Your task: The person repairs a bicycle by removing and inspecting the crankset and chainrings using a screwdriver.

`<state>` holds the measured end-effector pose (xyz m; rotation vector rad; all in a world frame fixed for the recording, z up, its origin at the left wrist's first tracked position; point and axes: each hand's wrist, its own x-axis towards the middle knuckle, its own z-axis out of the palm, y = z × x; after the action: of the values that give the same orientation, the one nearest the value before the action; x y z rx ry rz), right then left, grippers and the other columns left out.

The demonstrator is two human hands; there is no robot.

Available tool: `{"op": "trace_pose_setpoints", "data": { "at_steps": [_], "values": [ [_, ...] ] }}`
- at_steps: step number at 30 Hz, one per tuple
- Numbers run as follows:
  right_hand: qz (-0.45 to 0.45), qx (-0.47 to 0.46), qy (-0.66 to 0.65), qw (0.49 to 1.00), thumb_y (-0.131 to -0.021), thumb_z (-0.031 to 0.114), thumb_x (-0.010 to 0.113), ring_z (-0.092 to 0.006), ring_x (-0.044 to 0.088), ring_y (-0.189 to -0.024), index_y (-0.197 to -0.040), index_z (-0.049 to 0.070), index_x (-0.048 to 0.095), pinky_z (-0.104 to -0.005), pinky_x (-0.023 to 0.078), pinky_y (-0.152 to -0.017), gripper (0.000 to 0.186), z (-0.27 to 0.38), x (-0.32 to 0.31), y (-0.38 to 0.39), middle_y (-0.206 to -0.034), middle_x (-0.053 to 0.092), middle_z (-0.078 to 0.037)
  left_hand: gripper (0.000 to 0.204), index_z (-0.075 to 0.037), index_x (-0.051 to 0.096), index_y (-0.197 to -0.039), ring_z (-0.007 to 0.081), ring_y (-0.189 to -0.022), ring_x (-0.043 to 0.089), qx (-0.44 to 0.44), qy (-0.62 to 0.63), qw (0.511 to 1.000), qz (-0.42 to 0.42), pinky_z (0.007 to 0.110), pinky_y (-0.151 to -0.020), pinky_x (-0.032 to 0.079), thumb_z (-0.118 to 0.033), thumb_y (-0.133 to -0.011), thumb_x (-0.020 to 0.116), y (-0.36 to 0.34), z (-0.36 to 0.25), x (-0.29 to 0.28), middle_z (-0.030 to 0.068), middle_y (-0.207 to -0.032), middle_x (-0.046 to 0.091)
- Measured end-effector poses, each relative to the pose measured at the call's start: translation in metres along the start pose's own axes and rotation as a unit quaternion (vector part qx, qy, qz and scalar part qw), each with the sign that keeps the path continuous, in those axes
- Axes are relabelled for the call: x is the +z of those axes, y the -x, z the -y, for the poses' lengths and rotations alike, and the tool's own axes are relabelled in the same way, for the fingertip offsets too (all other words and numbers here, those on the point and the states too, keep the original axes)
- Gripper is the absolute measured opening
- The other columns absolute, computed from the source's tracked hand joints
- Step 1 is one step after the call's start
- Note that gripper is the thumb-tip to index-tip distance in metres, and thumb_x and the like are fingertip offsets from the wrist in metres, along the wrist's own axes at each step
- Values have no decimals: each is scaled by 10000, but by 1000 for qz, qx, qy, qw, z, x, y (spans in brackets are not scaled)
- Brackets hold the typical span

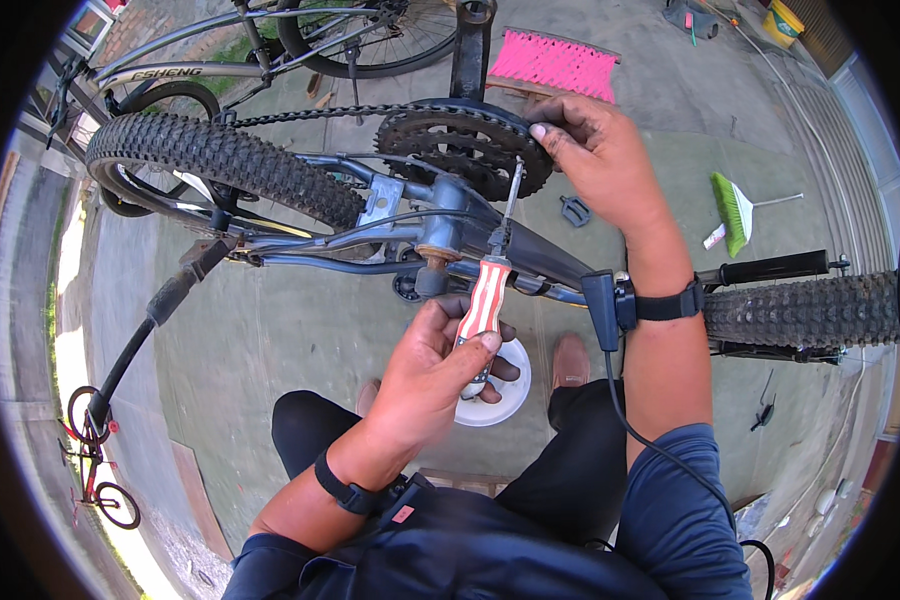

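Observation:
My left hand (425,365) is closed around the red-and-white striped handle of a screwdriver (486,300). Its metal shaft points up, away from me, and the tip is at the face of a bicycle's dark chainring (510,135). Whether the tip touches the metal cannot be told. My right hand (605,160) pinches the chainring's right edge between thumb and fingers. From the chainring a chain (320,113) runs left to the rear wheel, and a crank arm (468,60) stands up on its far side. The blue-grey frame (450,215) lies across in front of me.
A knobby rear tyre (220,155) is at left, the front tyre (800,310) at right. Below my left hand sits a white bowl (515,395). A pedal (575,210), a green broom (732,212) and a pink woven stool (555,65) are beyond. Another bicycle (170,72) stands far left.

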<state>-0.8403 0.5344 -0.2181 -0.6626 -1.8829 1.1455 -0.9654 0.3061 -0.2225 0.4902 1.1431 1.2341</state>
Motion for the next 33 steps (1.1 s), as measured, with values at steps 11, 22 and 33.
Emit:
{"op": "trace_pose_setpoints", "data": {
  "at_steps": [11, 22, 33],
  "values": [
    [20, 15, 36, 999, -894, 58, 598, -79, 571, -796, -1083, -16, 643, -245, 478, -721, 208, 1, -3, 1, -873, 655, -19, 430, 14, 396, -1264, 191, -758, 663, -14, -9, 1000, -4, 247, -532, 501, -153, -927, 604, 0, -5, 2, 145, -1060, 620],
    [27, -27, -48, 998, -903, -12, 541, -71, 556, -832, -1078, 23, 604, -222, 458, -717, 189, -7, -3, 5, -973, 621, -3, 431, 0, 414, -1250, 192, -776, 662, -3, -30, 1000, 1, 251, -553, 512, -148, -908, 629, 5, 0, -7, 142, -1067, 621],
    [148, -25, -75, 986, -857, -27, 562, -122, 584, -999, -1128, 3, 620, -277, 493, -850, 279, -4, -19, 14, -1123, 601, -55, 378, 3, 429, -1213, 150, -803, 663, 14, -22, 999, 22, 240, -574, 515, -133, -918, 623, 6, 5, -8, 96, -1021, 606]
  ]
}}
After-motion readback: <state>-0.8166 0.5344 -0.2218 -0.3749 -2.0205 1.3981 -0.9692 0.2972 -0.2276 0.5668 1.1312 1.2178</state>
